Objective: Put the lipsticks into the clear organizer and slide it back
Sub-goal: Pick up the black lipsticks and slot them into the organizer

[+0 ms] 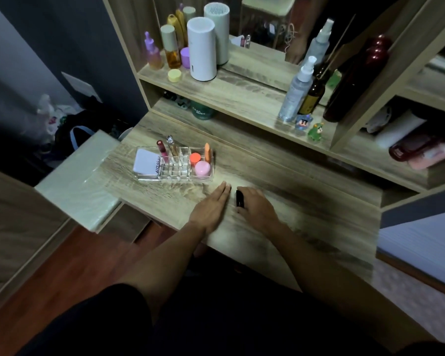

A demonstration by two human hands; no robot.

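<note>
The clear organizer stands on the wooden desk, left of centre. In it are a red lip gloss tube, a clear gold-filled tube, a white card, an orange stick, an orange-capped jar and a pink jar. A black lipstick lies on the desk right of the organizer. My right hand rests on the desk with its fingers touching the lipstick. My left hand lies flat beside it, fingers together, with another dark item at its fingertips.
A shelf above the desk carries bottles, a white cylinder, a spray bottle, small figurines and a mirror. A padded stool stands left of the desk. Compartments with boxes are at the right.
</note>
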